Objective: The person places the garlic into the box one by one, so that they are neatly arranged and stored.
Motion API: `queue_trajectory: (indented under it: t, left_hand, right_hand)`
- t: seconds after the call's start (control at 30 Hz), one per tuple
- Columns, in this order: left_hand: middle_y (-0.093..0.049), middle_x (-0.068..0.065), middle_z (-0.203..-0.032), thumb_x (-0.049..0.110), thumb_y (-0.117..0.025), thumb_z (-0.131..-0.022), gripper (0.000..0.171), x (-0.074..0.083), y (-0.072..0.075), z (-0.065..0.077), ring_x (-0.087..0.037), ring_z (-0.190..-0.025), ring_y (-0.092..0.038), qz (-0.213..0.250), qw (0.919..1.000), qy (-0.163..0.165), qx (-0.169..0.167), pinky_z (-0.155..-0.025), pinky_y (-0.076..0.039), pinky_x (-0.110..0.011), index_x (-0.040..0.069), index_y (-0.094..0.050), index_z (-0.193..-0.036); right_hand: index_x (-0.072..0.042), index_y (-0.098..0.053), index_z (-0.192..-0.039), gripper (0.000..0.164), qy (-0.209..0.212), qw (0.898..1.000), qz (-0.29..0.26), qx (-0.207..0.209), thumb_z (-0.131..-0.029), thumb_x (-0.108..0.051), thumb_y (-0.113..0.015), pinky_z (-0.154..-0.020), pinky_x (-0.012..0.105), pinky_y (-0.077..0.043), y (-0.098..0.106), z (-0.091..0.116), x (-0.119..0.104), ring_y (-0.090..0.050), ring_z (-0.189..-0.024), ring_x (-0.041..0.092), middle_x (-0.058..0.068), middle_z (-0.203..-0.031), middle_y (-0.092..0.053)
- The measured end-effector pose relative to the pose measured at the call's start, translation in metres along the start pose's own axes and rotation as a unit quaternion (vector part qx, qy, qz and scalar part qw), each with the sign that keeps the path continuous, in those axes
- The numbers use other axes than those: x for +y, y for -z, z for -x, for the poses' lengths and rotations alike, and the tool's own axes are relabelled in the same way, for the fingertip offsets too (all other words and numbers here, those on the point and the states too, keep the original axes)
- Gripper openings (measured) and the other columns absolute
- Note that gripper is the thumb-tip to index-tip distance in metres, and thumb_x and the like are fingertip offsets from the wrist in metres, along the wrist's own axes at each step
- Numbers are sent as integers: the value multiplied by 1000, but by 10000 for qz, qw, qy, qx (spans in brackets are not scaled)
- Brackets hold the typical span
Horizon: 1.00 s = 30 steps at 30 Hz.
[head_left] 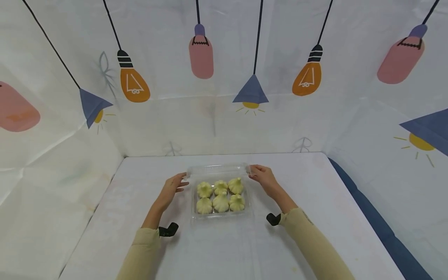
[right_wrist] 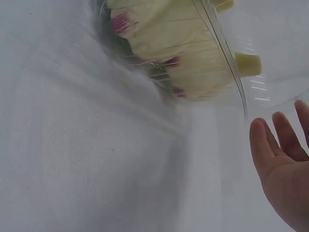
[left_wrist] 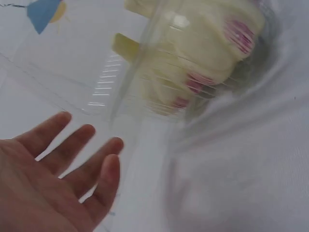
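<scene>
A clear plastic clamshell box (head_left: 221,216) stands on the white table, with several pale garlic bulbs (head_left: 221,203) in two rows inside. Its hinged lid (head_left: 217,168) is raised at the far side. My left hand (head_left: 171,190) is at the lid's left end, its fingers spread and relaxed in the left wrist view. At the lid's right corner is my right hand (head_left: 265,180); the right wrist view shows its fingers (right_wrist: 287,140) extended beside the clear plastic. Whether the fingertips touch the lid cannot be told. Purple streaks mark the garlic's sides in both wrist views.
The white tabletop (head_left: 224,249) spreads around the box. White sheets (head_left: 217,124) printed with lamps and bulbs enclose it at the back and sides. Dark blue fabric (head_left: 378,217) lies along the right table edge. A black wrist mount (head_left: 168,230) sits below the left hand.
</scene>
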<state>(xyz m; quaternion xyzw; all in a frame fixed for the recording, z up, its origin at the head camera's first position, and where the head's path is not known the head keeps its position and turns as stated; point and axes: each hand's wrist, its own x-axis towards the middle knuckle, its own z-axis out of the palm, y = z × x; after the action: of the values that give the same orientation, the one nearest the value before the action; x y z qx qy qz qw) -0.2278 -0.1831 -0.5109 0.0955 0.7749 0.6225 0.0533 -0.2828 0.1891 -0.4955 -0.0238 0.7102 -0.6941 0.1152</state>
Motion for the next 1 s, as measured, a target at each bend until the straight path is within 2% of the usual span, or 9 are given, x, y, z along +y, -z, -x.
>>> queue_trajectory:
  t: [0.13, 0.27, 0.43, 0.6, 0.7, 0.83, 1.0]
  left_hand:
    - [-27, -25, -152, 46, -30, -105, 65, 4, 1, 5, -45, -128, -43, -56, 9994, 103, -325, -102, -36, -56, -2, -29, -150]
    - [-29, -24, -152, 50, -30, -104, 68, 5, 2, 9, -47, -127, -43, -194, 9986, 62, -481, -101, -37, -57, -1, -29, -150]
    - [-32, -24, -149, 39, -40, -105, 57, 2, 2, 14, -44, -130, -39, -301, 9976, 115, -617, -100, -40, -54, 6, -31, -151]
    - [-23, -21, -155, 27, -47, -103, 57, -4, 1, 21, -43, -135, -32, 75, 9957, 141, -913, -98, -43, -52, 13, -25, -154]
    - [-16, -19, -157, 28, -50, -101, 62, -6, -1, 26, -45, -135, -30, 372, 9935, 147, -1061, -97, -43, -52, 14, -22, -155]
    - [-14, -17, -158, 24, -53, -100, 64, -7, -5, 34, -46, -134, -33, 503, 9933, 185, -1025, -97, -43, -52, 14, -21, -155]
    - [-16, -15, -158, 21, -59, -97, 67, -7, -11, 43, -43, -131, -39, 292, 9960, 243, -812, -100, -40, -53, 16, -24, -154]
  right_hand:
    - [6, -44, -140, 58, 83, 9985, 335, -416, -101, -35, -53, -106, 43, -36, 5, 7, 1, -39, -133, 33, 22, -144, -42]
    - [0, -42, -144, 62, 231, 9930, 728, -902, -100, -43, -51, -109, 52, -28, 10, 17, 1, -32, -138, 31, 16, -150, -37]
    - [-6, -36, -149, 61, 390, 9853, 908, -1391, -102, -43, -46, -110, 57, -22, 13, 30, 4, -23, -142, 31, 12, -154, -30]
    - [-12, -30, -153, 57, 463, 9801, 1049, -1622, -103, -34, -46, -110, 60, -16, 13, 45, 10, -17, -144, 30, 9, -157, -24]
    - [-12, -25, -154, 62, 541, 9783, 1058, -1700, -101, -31, -50, -111, 60, -15, 11, 54, 13, -14, -145, 31, 11, -159, -19]
    - [-11, -20, -155, 69, 768, 9754, 1095, -1752, -99, -28, -56, -111, 59, -16, 7, 64, 17, -11, -145, 32, 13, -159, -15]
    - [-8, -18, -155, 71, 1019, 9732, 1212, -1670, -98, -23, -58, -110, 60, -16, 3, 73, 25, -10, -145, 35, 14, -159, -13]
